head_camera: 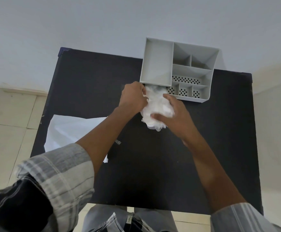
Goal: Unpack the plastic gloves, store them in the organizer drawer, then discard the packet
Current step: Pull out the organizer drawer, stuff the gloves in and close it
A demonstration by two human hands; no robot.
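Both hands' grip (left hand, right hand) closes on crumpled plastic gloves.

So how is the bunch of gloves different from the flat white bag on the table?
The gloves are crumpled into a puffy bunch; the bag lies flat. Both hands, left and right, hold the gloves; nothing holds the bag. The gloves sit by the organizer; the bag lies at the table's left edge. Both are whitish plastic.

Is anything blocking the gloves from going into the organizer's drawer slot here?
Nothing visible does. Both the left hand and right hand hold the gloves, whose front end already reaches the opening under the organizer; the inside is hidden.
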